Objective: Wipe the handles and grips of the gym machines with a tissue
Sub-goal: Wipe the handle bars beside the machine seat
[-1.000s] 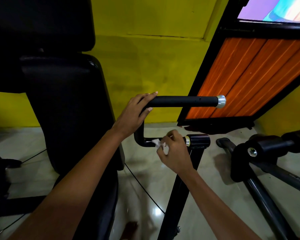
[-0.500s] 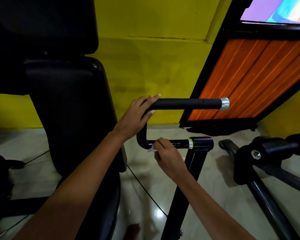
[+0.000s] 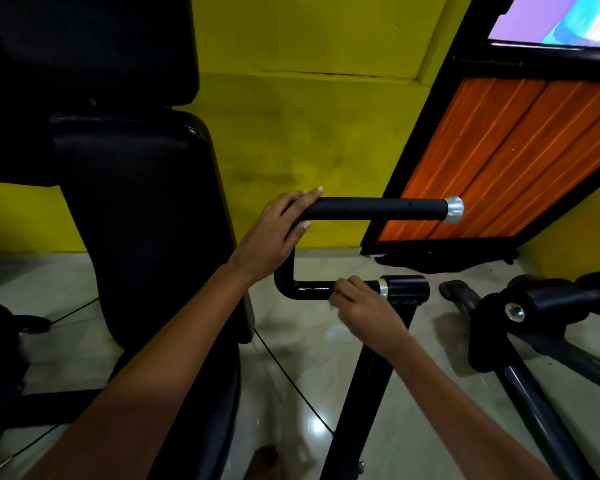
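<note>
A black foam grip (image 3: pixel 374 208) with a silver end cap runs level at mid-frame. My left hand (image 3: pixel 278 233) grips its left end, fingers over the top and thumb beneath. Below it a glossy black bar (image 3: pixel 309 292) bends round from the grip and runs right into a black pivot sleeve (image 3: pixel 407 288) with a silver ring. My right hand (image 3: pixel 361 306) is curled round this lower bar just left of the ring. The tissue is hidden inside that hand.
A black padded seat back (image 3: pixel 136 202) fills the left. A black post (image 3: pixel 364 393) drops from the sleeve to the tiled floor. Another black machine arm (image 3: pixel 541 306) with a bolt stands at the right. An orange slatted panel (image 3: pixel 499 161) leans against the yellow wall.
My right hand has slid rightward along the lower bar toward the silver ring. The white tissue showed at its fingers before and is now covered. My left hand has stayed on the grip.
</note>
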Motion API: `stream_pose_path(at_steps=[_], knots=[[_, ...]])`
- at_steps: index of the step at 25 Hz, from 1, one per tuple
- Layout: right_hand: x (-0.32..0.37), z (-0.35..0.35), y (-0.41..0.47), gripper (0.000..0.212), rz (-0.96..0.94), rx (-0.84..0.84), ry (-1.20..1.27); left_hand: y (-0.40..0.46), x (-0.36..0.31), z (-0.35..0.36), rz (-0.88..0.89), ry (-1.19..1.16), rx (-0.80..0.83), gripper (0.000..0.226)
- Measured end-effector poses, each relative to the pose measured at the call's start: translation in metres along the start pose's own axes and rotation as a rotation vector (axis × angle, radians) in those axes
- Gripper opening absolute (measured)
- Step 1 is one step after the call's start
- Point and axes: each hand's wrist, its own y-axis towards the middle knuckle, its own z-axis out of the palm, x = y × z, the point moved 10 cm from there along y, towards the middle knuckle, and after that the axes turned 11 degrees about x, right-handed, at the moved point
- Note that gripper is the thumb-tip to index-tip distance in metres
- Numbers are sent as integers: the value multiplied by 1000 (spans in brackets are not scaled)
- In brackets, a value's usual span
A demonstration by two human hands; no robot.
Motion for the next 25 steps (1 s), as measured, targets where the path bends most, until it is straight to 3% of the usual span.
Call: stream_pose_path(at_steps=[6, 10, 13, 15, 20, 25], knots=[[-57, -17, -33, 25, 230, 34, 142, -3, 1, 3, -38, -57, -41, 51], [-61, -68, -22, 22, 342, -213, 293, -13, 1, 5, -104, -99, -46, 58], [-42, -132, 4, 13, 276, -434, 340, -30, 7, 13, -182, -150, -63, 65], [-27, -157, 29, 13, 185, -483, 356, -44, 11, 22, -216, -175, -67, 68], [-12, -156, 102, 29, 77, -257, 314, -65, 21, 45, -293, -166, -109, 72], [10, -128, 123, 23, -91, -37, 298, -68, 19, 39, -239, 12, -143, 70]])
